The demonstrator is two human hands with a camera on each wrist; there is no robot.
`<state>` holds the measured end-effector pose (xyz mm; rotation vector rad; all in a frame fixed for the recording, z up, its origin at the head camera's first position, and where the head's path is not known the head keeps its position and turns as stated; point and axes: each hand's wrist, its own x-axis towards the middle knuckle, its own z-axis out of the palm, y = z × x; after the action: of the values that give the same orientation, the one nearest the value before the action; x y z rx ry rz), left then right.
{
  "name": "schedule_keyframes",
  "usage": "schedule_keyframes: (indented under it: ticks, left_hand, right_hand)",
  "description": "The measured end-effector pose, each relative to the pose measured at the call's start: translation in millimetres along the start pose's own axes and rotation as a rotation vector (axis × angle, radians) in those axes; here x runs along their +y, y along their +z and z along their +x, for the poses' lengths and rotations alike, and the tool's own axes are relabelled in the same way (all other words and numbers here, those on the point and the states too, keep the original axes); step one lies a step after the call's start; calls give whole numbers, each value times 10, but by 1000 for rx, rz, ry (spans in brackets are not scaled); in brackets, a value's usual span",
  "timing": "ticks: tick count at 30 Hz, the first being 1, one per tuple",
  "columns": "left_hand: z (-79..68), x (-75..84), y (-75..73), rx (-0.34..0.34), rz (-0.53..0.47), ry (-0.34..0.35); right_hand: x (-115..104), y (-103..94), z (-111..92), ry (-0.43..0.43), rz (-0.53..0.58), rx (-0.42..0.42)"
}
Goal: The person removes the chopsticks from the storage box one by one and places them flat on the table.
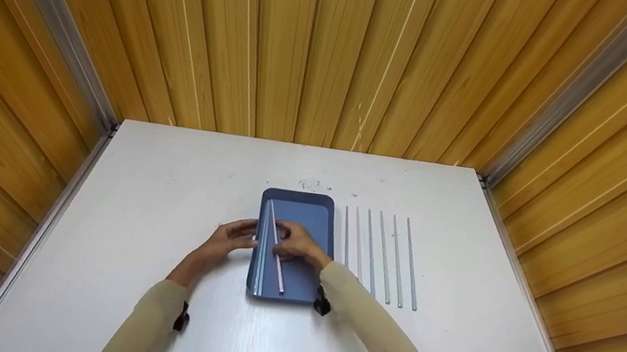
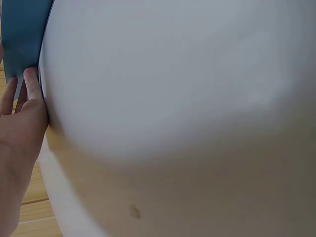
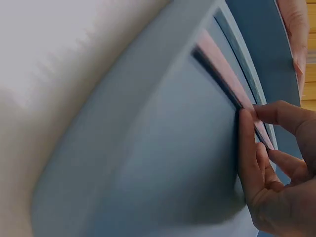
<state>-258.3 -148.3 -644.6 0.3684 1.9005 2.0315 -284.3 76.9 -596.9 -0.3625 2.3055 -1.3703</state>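
Note:
My right hand (image 1: 297,242) is over the blue tray (image 1: 298,197) and pinches a slim pink stick (image 1: 280,275) near its middle. In the right wrist view, thumb and fingertips hold the pink strip (image 3: 224,66) from both sides, close above the tray floor. It slants slightly beside pale blue sticks (image 1: 260,270), which lie lengthwise along the tray's left wall. My left hand (image 1: 223,242) rests against the outside of that wall, its fingers and thumb extended. The left wrist view has these fingertips at the tray's side (image 2: 24,34).
Right of the tray, several slim sticks (image 1: 384,255) in blue, pink and green tones lie in a spaced row on the white table (image 1: 171,183). My right forearm (image 1: 372,330) passes over the near ends of some. Wood-patterned panels (image 1: 281,48) surround the table.

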Motion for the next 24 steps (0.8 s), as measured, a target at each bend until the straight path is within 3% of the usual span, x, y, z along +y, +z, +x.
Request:
schedule_keyframes:
  ticks: [4,8,13,24]
  left_hand:
    - [4,37,-42,28,24,-13]
    - [21,40,-61,31,47,-24]
    - [29,13,-38,25,30,-15]
    - [-8,-8,37,28,2,-18]
  right_hand:
    - [-57,-105,34,97,201,-78]
    - [-80,-230,23,208,333,-179]
    - [-53,-365,-75,215,345,-218]
    - [-134,-710,-370,151,323,-173]
